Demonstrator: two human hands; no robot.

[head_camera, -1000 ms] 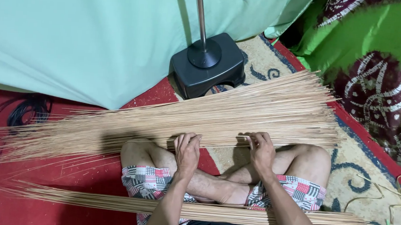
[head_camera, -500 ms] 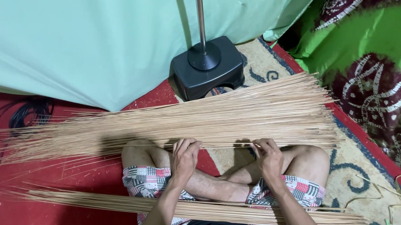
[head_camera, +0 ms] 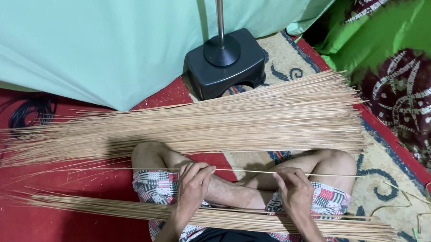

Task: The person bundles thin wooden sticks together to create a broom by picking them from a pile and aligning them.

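Red floor matting (head_camera: 66,227) and a beige patterned rug (head_camera: 387,188) are seen under a person seated cross-legged, with a pale green fabric sheet (head_camera: 105,32) hung at ten to twelve o'clock and a black plastic stand base (head_camera: 224,61) with a metal pole at twelve o'clock. One single thin tan stick (head_camera: 242,171) is held level across the knees, at the centre of the view: it is pinched at one end by the closed fingers of the left hand (head_camera: 193,182) and at the other by the closed fingers of the right hand (head_camera: 294,189). A large fanned heap of long tan sticks (head_camera: 215,126) is spread just beyond the knees, from nine to two o'clock. A smaller, neater bundle of tan sticks (head_camera: 219,217) is laid across the lap at six o'clock, under both wrists. Judged by the two piles, only a lesser share has been sorted into the near bundle, and most of the heap is left to be handled. Loose yellow-green strips (head_camera: 421,211) are scattered at four o'clock.
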